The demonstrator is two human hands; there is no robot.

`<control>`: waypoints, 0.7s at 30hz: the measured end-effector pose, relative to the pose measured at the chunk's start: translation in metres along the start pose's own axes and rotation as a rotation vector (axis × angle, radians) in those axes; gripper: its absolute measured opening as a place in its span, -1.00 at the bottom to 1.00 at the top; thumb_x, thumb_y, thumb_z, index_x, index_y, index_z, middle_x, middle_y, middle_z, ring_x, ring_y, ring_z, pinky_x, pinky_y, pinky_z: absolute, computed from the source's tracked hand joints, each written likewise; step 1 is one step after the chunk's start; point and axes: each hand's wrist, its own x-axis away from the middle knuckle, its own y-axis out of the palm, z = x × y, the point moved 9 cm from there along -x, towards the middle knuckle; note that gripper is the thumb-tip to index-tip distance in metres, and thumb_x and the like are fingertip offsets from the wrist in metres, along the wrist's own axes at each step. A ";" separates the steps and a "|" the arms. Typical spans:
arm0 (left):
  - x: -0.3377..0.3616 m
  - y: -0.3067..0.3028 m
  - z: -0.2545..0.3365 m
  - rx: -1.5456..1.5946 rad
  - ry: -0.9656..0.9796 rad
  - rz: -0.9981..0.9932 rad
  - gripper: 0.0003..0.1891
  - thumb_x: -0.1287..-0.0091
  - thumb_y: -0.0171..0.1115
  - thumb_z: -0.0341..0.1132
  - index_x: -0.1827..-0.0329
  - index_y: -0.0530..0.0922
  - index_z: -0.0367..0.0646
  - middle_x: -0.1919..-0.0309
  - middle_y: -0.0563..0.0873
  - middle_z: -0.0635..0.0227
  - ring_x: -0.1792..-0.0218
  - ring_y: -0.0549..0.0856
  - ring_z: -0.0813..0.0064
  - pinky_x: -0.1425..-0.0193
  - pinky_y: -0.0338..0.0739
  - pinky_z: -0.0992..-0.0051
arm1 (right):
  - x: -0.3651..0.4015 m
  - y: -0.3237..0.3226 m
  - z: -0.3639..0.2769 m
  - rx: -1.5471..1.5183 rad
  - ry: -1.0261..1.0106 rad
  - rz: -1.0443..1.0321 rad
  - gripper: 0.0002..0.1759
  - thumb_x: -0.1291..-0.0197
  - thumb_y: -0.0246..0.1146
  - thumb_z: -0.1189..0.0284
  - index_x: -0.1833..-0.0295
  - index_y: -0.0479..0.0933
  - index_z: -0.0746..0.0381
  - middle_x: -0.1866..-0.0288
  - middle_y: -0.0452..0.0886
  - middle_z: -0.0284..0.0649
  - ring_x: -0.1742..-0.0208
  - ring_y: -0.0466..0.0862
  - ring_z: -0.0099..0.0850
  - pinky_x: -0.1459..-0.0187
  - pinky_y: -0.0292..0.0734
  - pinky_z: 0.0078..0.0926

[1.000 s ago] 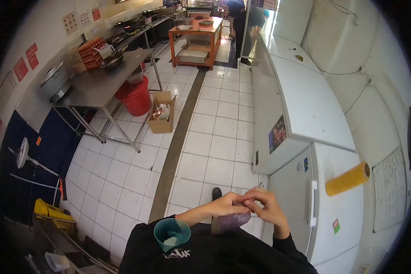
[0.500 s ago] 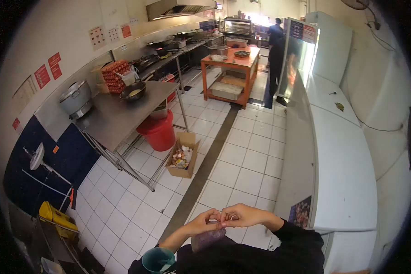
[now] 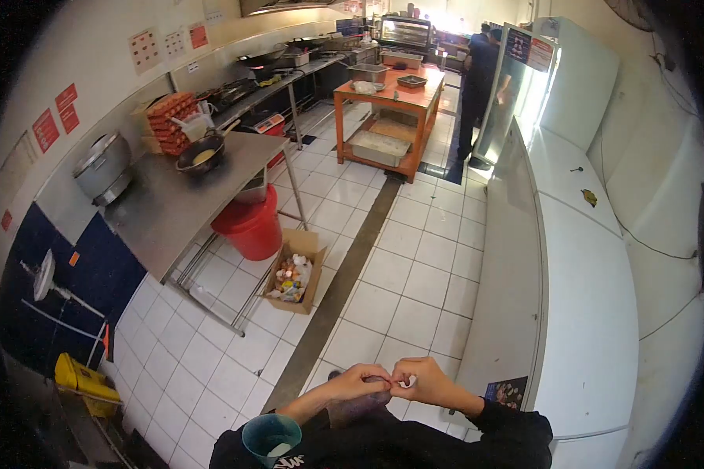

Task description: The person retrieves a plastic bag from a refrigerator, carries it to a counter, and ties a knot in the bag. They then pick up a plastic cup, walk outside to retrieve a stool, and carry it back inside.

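In front of my body hangs a translucent plastic bag (image 3: pixel 353 411) with purplish contents I cannot identify. My left hand (image 3: pixel 357 384) is closed at the top of the bag, fingers pinched on it. Close beside it, my right hand (image 3: pixel 426 383) is also closed, its thumb and fingertips pinching a small whitish bit that looks like plastic, right by the bag's top. A green cup (image 3: pixel 260 428) with something white inside is by my left forearm; what supports it is hidden.
A steel table (image 3: pixel 160 184) on the left bears a rice cooker (image 3: pixel 104 166), a wok (image 3: pixel 201 156) and stacked egg trays (image 3: pixel 170 121). Below are a red bucket (image 3: pixel 252 230) and a cardboard box (image 3: pixel 306 288). White freezers (image 3: pixel 583 313) line the right. People (image 3: pixel 479 86) stand behind an orange table (image 3: pixel 414 92).
My hands have drawn slightly apart at the bag's top, and a whitish bit now shows in my right fingers. The view has shifted, and a second person shows at the back.
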 end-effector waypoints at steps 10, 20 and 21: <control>-0.169 -0.159 0.151 -0.199 0.375 0.271 -0.85 -0.24 0.20 -0.42 0.19 0.66 -0.26 0.22 0.63 0.26 0.15 0.59 0.51 0.03 0.45 0.55 | -0.130 -0.183 0.068 0.013 -0.091 0.741 -0.74 0.00 0.26 0.72 0.13 0.52 0.35 0.23 0.60 -0.18 0.32 0.60 -0.52 0.23 0.51 -0.62; -0.366 -0.230 0.243 -0.310 0.449 0.041 -0.84 -0.19 0.23 -0.45 0.18 0.62 -0.29 0.19 0.62 0.28 0.15 0.60 0.51 0.05 0.47 0.55 | -0.231 -0.328 0.122 0.115 -0.106 0.994 -0.73 0.05 0.26 0.77 0.17 0.50 0.35 0.26 0.61 -0.18 0.33 0.61 -0.49 0.27 0.54 -0.62; -0.386 -0.236 0.246 -0.314 0.439 0.027 -0.83 -0.19 0.23 -0.46 0.18 0.62 -0.29 0.19 0.62 0.28 0.15 0.60 0.51 0.06 0.47 0.56 | -0.238 -0.342 0.133 0.152 -0.102 1.013 -0.73 0.06 0.27 0.77 0.19 0.50 0.35 0.27 0.62 -0.18 0.34 0.61 -0.47 0.28 0.54 -0.62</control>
